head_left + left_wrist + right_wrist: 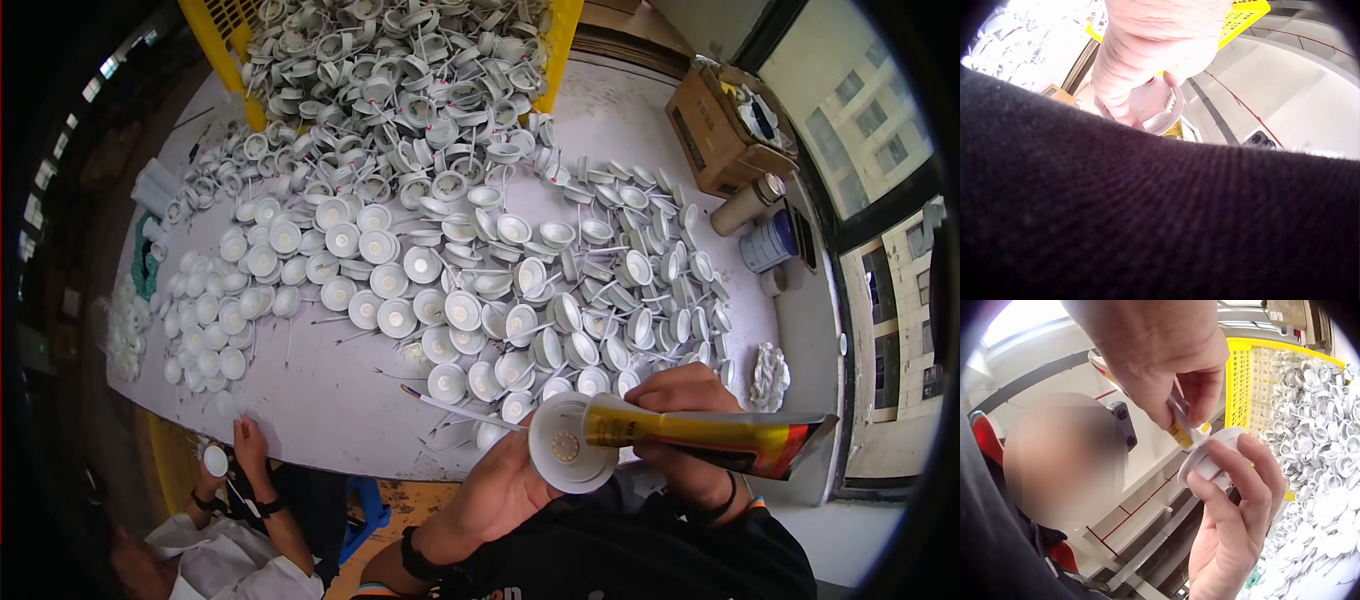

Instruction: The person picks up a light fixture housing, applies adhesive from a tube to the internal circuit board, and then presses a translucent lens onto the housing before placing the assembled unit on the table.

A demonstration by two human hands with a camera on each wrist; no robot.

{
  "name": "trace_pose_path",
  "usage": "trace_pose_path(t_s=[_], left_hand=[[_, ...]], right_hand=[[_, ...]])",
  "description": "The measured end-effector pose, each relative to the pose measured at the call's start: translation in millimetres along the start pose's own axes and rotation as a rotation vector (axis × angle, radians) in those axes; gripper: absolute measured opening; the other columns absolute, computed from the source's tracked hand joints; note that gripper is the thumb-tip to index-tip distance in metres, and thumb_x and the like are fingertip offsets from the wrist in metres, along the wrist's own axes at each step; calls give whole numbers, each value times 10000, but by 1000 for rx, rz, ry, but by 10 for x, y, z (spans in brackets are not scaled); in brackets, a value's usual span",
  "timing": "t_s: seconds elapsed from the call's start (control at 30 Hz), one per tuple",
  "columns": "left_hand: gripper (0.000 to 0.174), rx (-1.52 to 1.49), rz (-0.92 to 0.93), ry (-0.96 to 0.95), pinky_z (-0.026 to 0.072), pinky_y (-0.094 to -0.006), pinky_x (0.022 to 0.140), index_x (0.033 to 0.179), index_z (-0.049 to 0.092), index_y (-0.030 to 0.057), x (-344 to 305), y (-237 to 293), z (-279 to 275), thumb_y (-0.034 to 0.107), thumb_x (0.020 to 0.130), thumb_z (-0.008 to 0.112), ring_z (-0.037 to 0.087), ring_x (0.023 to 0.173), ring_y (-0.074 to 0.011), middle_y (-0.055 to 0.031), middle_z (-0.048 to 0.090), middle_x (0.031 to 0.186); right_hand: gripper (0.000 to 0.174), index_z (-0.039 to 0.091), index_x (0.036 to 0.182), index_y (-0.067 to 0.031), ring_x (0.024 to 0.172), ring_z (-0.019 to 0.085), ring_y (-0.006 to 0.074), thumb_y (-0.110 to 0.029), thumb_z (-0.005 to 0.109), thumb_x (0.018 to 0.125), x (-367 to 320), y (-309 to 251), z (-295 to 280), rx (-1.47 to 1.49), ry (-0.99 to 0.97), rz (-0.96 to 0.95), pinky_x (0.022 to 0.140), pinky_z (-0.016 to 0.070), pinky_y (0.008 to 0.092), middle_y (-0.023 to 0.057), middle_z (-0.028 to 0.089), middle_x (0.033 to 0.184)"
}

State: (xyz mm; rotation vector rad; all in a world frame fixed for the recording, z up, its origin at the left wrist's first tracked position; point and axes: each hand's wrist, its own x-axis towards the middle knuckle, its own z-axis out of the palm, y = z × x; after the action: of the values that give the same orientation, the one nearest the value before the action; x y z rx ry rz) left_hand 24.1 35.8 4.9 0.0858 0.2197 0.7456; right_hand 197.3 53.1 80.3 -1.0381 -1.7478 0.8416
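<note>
A white round downlight (545, 450) with a dotted LED disc at its centre rests in my left hand (500, 495). Fingers and thumb grip its rim, and its white cable (460, 405) trails toward the table. My right hand (685, 388) pinches a flattened yellow, red and black tube (720, 445) between thumb and fingers. In the head view the tube's yellow end overlaps the downlight's rim. From the right wrist, the tube's end (1182, 432) shows right at the edge of the downlight (1204, 469). The left wrist view is mostly covered by dark sleeve.
Many similar downlights (395, 318) cover the table, heaped at the back in a yellow basket (562, 55). At right stand a cardboard box (715, 130), a flask (745, 205) and a blue-lidded can (768, 245). Another person's hand (250, 440) works at the lower left.
</note>
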Motion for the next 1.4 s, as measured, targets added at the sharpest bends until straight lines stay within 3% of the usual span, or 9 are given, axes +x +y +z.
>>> trace_pose_path(t_s=[0.63, 0.73, 0.83, 0.9, 1.0, 1.17, 1.23, 1.3, 1.4], left_hand=[[582, 8, 1, -73, 360, -322, 863, 1246, 133, 41, -3, -9, -11, 388, 828, 341, 393, 1065, -188, -109, 316, 1203], [571, -8, -7, -87, 361, -330, 863, 1244, 136, 40, -5, -4, -34, 380, 832, 338, 390, 1067, -190, -111, 315, 1203], [556, -7, -7, -77, 358, -340, 866, 1238, 147, 34, -6, 8, -37, 363, 835, 342, 386, 1073, -197, -116, 313, 1203], [547, 13, -5, -62, 355, -345, 870, 1234, 153, 31, -9, 30, -37, 352, 836, 346, 384, 1075, -201, -119, 312, 1204], [561, 48, 30, -47, 339, -354, 883, 1227, 160, 16, -21, 62, -60, 342, 826, 378, 370, 1088, -208, -123, 317, 1199], [591, 132, 141, 67, 295, -366, 916, 1213, 184, -14, -40, 73, -59, 342, 806, 423, 334, 1117, -214, -127, 322, 1201], [559, 199, 155, 91, 320, -390, 880, 1213, 215, 10, -38, 54, -73, 361, 811, 382, 348, 1100, -235, -125, 328, 1203], [535, 266, 173, 113, 345, -415, 845, 1213, 245, 34, -39, 47, -82, 380, 816, 340, 362, 1084, -257, -123, 334, 1204], [537, 290, 218, 152, 309, -425, 882, 1222, 233, 39, -24, 44, -91, 373, 816, 341, 335, 1110, -269, -128, 313, 1222]], right_hand=[[301, 527, 856, -14, 775, 554, 211, -6, 679, 596, 54, -28, 55, -97, -17, 1, 639, 461, 269, 109, 546, 829], [233, 510, 820, -26, 739, 531, 208, -111, 635, 642, 67, -59, 44, -132, -22, 25, 654, 428, 291, 131, 539, 799], [200, 535, 798, -21, 730, 540, 211, -115, 628, 648, 97, -102, 3, -226, -167, 27, 649, 430, 291, 132, 541, 804], [200, 551, 778, -18, 719, 550, 213, -108, 654, 632, 49, -85, 51, -196, 19, 34, 631, 439, 290, 118, 552, 777], [245, 549, 782, -20, 671, 562, 204, -103, 689, 599, 70, -50, 17, -339, -4, -115, 567, 453, 273, 95, 563, 742], [234, 554, 741, -35, 580, 558, 159, -113, 705, 581, 66, -68, -26, -360, 8, -113, 464, 445, 231, 58, 568, 707], [203, 556, 729, -35, 570, 553, 151, -103, 692, 594, 67, -115, -85, -331, -116, -3, 460, 445, 236, 48, 565, 688], [273, 525, 845, -30, 570, 533, 201, -120, 645, 618, 83, -120, -157, -301, -180, 15, 492, 436, 263, 79, 503, 700], [295, 518, 884, -26, 605, 532, 196, -132, 646, 642, 73, -153, -170, 70, -238, 300, 556, 431, 268, 72, 515, 748]])
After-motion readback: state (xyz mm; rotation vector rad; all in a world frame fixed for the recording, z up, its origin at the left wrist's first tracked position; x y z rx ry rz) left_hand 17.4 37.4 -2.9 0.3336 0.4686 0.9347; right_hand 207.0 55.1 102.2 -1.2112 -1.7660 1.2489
